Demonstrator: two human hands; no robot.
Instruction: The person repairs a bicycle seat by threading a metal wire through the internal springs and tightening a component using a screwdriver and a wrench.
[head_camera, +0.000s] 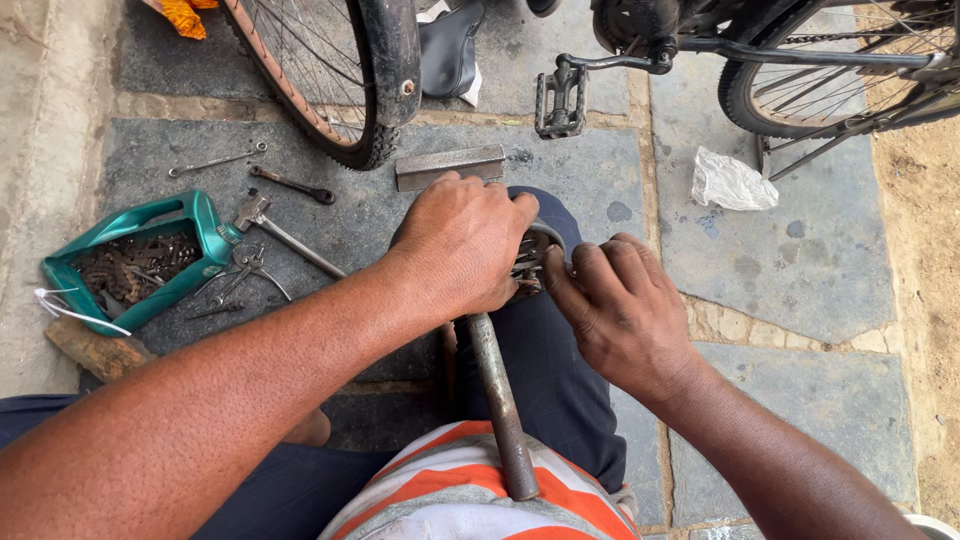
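Observation:
My left hand (460, 245) is clamped over the top of a metal bicycle part (535, 255), a toothed or bearing-like piece resting on my knee. A rusty metal rod (500, 400) runs from that part down toward my lap. My right hand (620, 310) pinches the part's right side with its fingertips. Most of the part is hidden under both hands.
A green cut-open plastic can (200, 225) holds small rusty parts at the left. A hammer (285, 235), pliers (240, 275) and wrenches (295, 185) lie on the stone paving. A metal bar (450, 165), bicycle wheel (350, 90), pedal (560, 100) and crumpled white bag (732, 182) lie ahead.

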